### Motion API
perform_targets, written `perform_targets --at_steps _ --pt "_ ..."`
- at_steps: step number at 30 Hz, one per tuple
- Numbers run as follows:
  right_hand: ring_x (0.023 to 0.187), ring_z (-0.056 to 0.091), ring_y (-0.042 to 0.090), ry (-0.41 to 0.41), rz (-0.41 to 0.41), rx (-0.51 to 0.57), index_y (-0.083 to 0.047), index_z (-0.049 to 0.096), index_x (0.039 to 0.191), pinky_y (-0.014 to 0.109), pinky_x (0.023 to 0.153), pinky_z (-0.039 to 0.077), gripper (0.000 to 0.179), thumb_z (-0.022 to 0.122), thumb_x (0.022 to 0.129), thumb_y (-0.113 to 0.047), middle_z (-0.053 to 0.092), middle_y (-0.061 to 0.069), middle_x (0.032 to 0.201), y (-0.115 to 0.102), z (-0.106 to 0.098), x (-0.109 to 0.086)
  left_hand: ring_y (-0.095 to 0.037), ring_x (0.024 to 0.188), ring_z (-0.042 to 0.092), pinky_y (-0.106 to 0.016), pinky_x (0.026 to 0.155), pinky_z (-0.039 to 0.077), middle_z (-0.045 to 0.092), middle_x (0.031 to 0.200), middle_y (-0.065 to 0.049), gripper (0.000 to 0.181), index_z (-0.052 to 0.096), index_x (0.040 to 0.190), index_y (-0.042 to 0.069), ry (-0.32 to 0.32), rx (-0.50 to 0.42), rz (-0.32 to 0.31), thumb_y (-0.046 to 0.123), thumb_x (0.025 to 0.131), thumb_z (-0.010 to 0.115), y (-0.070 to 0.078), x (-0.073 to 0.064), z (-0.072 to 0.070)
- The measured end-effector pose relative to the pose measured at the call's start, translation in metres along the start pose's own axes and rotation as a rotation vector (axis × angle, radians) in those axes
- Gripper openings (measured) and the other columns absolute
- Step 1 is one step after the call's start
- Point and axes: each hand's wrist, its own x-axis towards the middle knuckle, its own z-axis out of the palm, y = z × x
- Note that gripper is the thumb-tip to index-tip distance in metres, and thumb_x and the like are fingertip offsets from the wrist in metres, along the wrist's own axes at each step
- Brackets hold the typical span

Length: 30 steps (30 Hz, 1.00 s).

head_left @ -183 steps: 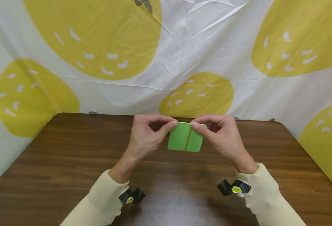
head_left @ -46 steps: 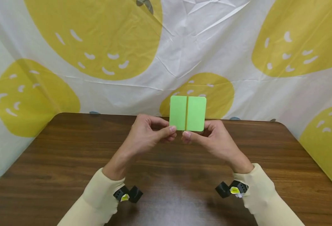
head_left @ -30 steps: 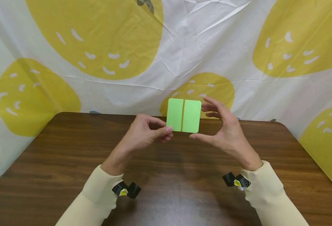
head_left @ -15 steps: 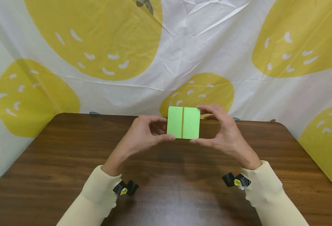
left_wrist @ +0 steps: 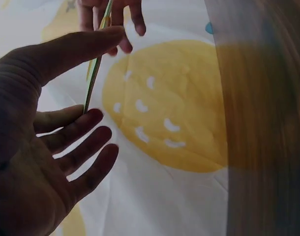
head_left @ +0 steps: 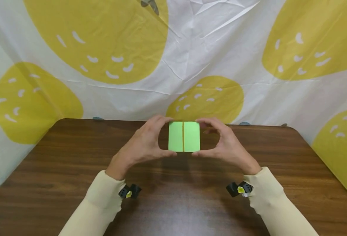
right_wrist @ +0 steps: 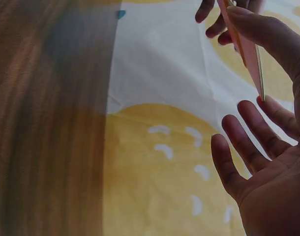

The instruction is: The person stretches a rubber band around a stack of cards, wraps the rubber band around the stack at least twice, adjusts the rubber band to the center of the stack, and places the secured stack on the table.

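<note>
In the head view a thin square stack of green cards (head_left: 191,137) is held upright over the table, facing the camera. A brown rubber band (head_left: 183,137) runs down its middle. My left hand (head_left: 145,139) grips the left side, thumb at the bottom edge and index finger at the top corner. On the other side my right hand (head_left: 225,141) holds the stack the same way. The left wrist view shows the stack (left_wrist: 93,78) edge-on between thumb and index finger, other fingers spread. A pinkish face of the stack (right_wrist: 248,49) appears in the right wrist view.
A dark brown wooden table (head_left: 179,203) lies under both hands. Behind it hangs a white cloth (head_left: 126,101) with large yellow fruit prints. Each sleeve cuff carries a small black wrist camera, the left one (head_left: 130,191) and the right one (head_left: 239,189).
The card stack has come down and slightly left. My right hand let go of its lower edge, spread, then took the right corners. My left hand shifted from the lower corner to both left corners.
</note>
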Motion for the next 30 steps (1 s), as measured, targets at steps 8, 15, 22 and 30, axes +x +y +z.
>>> perform_targets --at_steps 8,15,22,30 --pt "0.117 0.057 0.024 -0.121 0.201 -0.015 -0.014 0.056 0.139 0.049 0.097 0.047 0.085 0.098 0.067 -0.028 0.062 0.003 0.125 0.022 0.009 -0.002 -0.026 0.114 0.056 -0.043 0.101 0.046 0.060 0.119 -0.010 0.086 0.054 0.137 -0.001 -0.133 -0.163 -0.147 0.025 0.067 0.096 -0.027 0.005 0.019" --pt "0.120 0.055 0.028 -0.305 0.358 -0.102 -0.015 0.057 0.140 0.053 0.102 0.043 0.085 0.095 0.069 -0.041 0.061 0.008 0.125 0.059 0.016 0.018 -0.028 0.112 0.058 -0.042 0.099 0.047 0.063 0.117 -0.010 0.084 0.057 0.135 0.000 -0.267 -0.196 -0.319 0.027 0.066 0.097 -0.061 0.029 0.044" --pt "0.127 0.045 0.039 -0.417 0.418 -0.183 -0.009 0.058 0.141 0.058 0.105 0.038 0.082 0.093 0.072 -0.037 0.060 0.018 0.130 0.086 0.021 0.036 -0.026 0.112 0.058 -0.040 0.097 0.049 0.062 0.120 -0.012 0.084 0.054 0.141 0.003 -0.336 -0.214 -0.429 0.026 0.071 0.095 -0.082 0.044 0.067" --pt "0.130 0.032 0.045 -0.472 0.459 -0.345 -0.011 0.060 0.140 0.067 0.100 0.027 0.082 0.091 0.073 -0.046 0.053 0.018 0.141 0.090 0.020 0.039 -0.030 0.116 0.054 -0.045 0.098 0.047 0.058 0.120 -0.011 0.086 0.052 0.147 0.012 -0.405 -0.189 -0.537 0.028 0.074 0.094 -0.082 0.054 0.076"
